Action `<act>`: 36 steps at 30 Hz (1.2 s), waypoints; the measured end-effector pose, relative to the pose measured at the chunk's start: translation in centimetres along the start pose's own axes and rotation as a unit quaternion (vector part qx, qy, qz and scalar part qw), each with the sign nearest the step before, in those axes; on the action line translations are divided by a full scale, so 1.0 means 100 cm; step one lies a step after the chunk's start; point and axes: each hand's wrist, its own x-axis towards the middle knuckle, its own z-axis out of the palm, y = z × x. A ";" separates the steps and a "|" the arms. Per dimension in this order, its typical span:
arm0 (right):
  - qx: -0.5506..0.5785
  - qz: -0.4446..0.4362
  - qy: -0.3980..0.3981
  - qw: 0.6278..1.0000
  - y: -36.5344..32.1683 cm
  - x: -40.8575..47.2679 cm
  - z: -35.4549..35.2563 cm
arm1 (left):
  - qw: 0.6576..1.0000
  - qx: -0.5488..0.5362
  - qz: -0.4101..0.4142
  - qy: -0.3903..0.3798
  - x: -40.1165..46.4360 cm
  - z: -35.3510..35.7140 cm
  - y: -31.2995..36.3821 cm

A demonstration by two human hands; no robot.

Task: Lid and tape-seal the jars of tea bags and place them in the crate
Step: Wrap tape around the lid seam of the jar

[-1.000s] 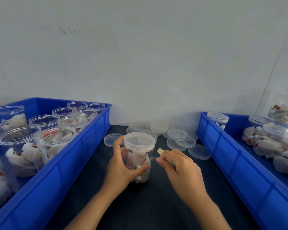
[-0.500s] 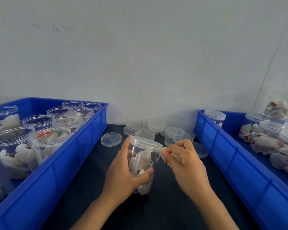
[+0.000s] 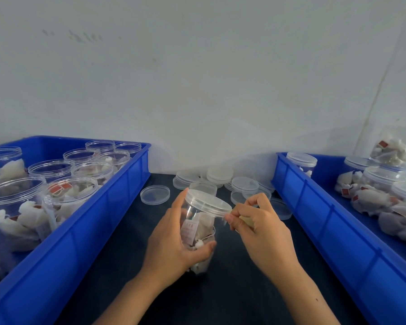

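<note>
The left hand (image 3: pixel 174 240) grips a clear plastic jar of tea bags (image 3: pixel 198 233), fingers and thumb curled round its wall; the jar is tilted, its lidded top leaning toward the right hand, above the middle of the dark bench (image 3: pixel 232 289). A translucent lid (image 3: pixel 209 202) sits on the jar mouth. The right hand (image 3: pixel 260 228) pinches a small strip of tape (image 3: pixel 230 213) between thumb and forefinger at the lid's rim; whether the strip already adheres cannot be told. Behind the hands, toward the bench's far edge, lie loose lids (image 3: pixel 220 175), some stacked, and one upturned lid (image 3: pixel 154 194) nearer the left side. A blue crate (image 3: pixel 99 207) along the left edge holds open jars (image 3: pixel 49 168) of tea bags. A second blue crate (image 3: pixel 314 214) along the right edge holds lidded jars (image 3: pixel 301 163), several lying on their sides.
</note>
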 end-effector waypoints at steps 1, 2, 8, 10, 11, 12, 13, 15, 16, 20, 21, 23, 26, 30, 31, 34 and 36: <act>0.001 0.003 -0.001 1.000 -0.001 0.000 0.000 | 1.000 0.003 0.003 0.000 0.000 0.000 0.000; 0.003 0.005 -0.003 1.000 -0.001 0.000 0.000 | 1.000 0.005 0.006 0.001 0.000 0.000 0.000; 0.022 0.031 -0.026 0.999 -0.006 -0.001 -0.002 | 1.000 -0.024 0.012 -0.013 -0.002 0.000 0.001; 0.020 0.031 -0.034 0.999 -0.010 -0.002 -0.003 | 0.995 -0.093 -0.005 -0.028 0.000 0.000 0.004; 0.017 0.030 -0.039 0.999 -0.012 -0.002 -0.003 | 0.991 -0.131 -0.018 -0.020 0.001 0.000 0.006; 0.011 0.027 -0.045 0.999 -0.014 -0.003 -0.002 | 0.987 -0.158 -0.029 -0.004 0.002 0.000 0.008; 0.001 0.020 -0.048 0.999 -0.017 -0.004 -0.001 | 0.985 -0.170 -0.036 0.014 0.003 0.000 0.009; -0.033 -0.007 -0.054 0.998 -0.022 -0.007 -0.001 | 0.985 -0.162 -0.038 0.050 0.004 0.001 0.010; -0.046 -0.027 -0.063 0.997 -0.023 -0.008 -0.002 | 0.985 -0.155 -0.037 0.067 0.005 0.002 0.009; -0.029 -0.064 -0.118 0.990 -0.024 -0.009 -0.009 | 0.982 -0.145 -0.037 0.119 0.005 0.004 0.005; -0.034 -0.059 -0.125 0.990 -0.023 -0.009 -0.010 | 0.982 -0.138 -0.033 0.128 0.005 0.003 0.006; -0.042 -0.038 -0.133 0.990 -0.022 -0.009 -0.009 | 0.981 -0.129 -0.021 0.143 0.005 -0.001 0.008; 0.053 0.052 -0.161 0.984 -0.020 -0.009 -0.007 | 0.983 -0.110 0.001 0.150 0.005 -0.011 0.011; 0.039 0.118 -0.224 0.967 -0.021 -0.010 -0.005 | 0.987 -0.081 0.005 0.137 0.005 -0.018 0.015; 0.037 0.125 -0.230 0.964 -0.021 -0.010 -0.005 | 0.988 -0.078 -0.002 0.133 0.005 -0.019 0.015; 0.005 0.090 -0.211 0.973 -0.023 -0.008 -0.008 | 0.989 -0.083 -0.026 0.122 0.007 -0.022 0.012; -0.060 0.030 -0.170 0.983 -0.024 -0.007 -0.009 | 0.988 -0.099 -0.042 0.115 0.008 -0.022 0.011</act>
